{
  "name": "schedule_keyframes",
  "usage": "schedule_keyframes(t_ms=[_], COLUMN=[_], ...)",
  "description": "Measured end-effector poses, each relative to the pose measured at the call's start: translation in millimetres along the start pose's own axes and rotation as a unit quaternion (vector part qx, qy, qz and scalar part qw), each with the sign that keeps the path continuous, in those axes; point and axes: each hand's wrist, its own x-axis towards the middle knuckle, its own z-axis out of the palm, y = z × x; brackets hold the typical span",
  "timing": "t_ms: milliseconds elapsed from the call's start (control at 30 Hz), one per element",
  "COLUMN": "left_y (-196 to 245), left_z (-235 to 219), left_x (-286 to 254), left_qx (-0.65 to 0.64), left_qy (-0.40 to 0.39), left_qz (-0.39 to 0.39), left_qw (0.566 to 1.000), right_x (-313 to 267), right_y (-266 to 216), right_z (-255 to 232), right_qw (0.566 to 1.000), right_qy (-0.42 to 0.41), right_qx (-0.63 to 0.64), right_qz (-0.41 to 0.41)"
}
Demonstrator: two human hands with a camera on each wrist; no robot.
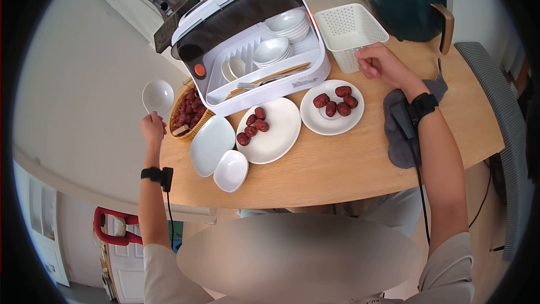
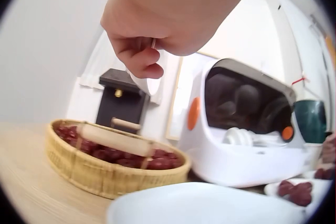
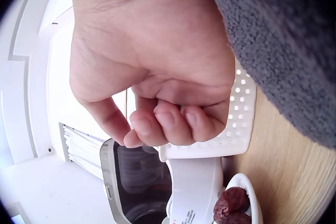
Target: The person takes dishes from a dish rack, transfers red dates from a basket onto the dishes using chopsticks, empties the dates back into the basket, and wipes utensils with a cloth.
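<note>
My left hand point(image 1: 152, 128) is raised at the left, by the basket, and pinches a white bowl point(image 1: 158, 97) at its edge. In the left wrist view the bowl point(image 2: 148, 83) hangs tilted beneath the fingers, mostly hidden by the hand. Below it stands a woven basket point(image 2: 68, 163) of red dates point(image 2: 113, 154). At the right, my right hand point(image 1: 388, 66) has its fingers curled in toward the palm and holds nothing visible. It overlaps the front of a white perforated plastic basket point(image 1: 351, 25) in the head view; the grey cloth point(image 1: 396, 146) lies under that forearm.
A white dish box point(image 1: 225, 101) with its lid up holds bowls, small dishes and cutlery. In front are an oval plate point(image 1: 281, 143) and a round plate point(image 1: 315, 123), both bearing dates, a pale empty plate point(image 1: 211, 141) and a small bowl point(image 1: 230, 171). A dark green appliance point(image 1: 405, 5) stands behind.
</note>
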Motion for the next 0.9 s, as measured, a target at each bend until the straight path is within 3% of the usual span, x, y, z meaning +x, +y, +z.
schedule_keyframes(t_ms=[33, 67, 133, 233, 300, 433, 467, 533, 667, 900], left_y=[13, 34, 76, 110, 124, 143, 147, 152, 159, 179], left_z=[-3, -8, -14, -15, -21, -23, -20, -15, -6, 16], left_x=[-12, -30, -73, -134, -169, -226, -236, -250, -264, -267], left_qx=[-0.109, -0.109, -0.268, -0.318, -0.319, -0.324, -0.325, -0.332, -0.343, -0.370], left_qy=[-0.029, -0.032, -0.105, -0.181, -0.288, -0.477, -0.477, -0.548, -0.597, -0.601], left_qz=[-0.029, -0.030, -0.095, -0.128, -0.163, -0.255, -0.257, -0.321, -0.328, -0.349], left_qw=[0.993, 0.993, 0.953, 0.922, 0.888, 0.776, 0.775, 0.697, 0.647, 0.617], right_x=[0, 0, 0, -1, -1, 1, 1, 1, -4, -4], right_y=[0, 0, -3, -6, -5, -3, -3, -1, -3, -2], right_z=[-1, -1, 1, 7, 8, 7, 6, 6, 9, 13], right_qw=[1.000, 0.999, 0.997, 0.991, 0.986, 0.963, 0.957, 0.950, 0.939, 0.926], right_qy=[-0.011, -0.022, -0.021, -0.010, 0.000, 0.009, 0.000, -0.004, -0.046, -0.060], right_qx=[-0.019, -0.038, -0.064, -0.123, -0.157, -0.239, -0.248, -0.257, -0.243, -0.272], right_qz=[0.007, 0.015, 0.031, 0.053, 0.059, 0.125, 0.149, 0.179, 0.239, 0.253])
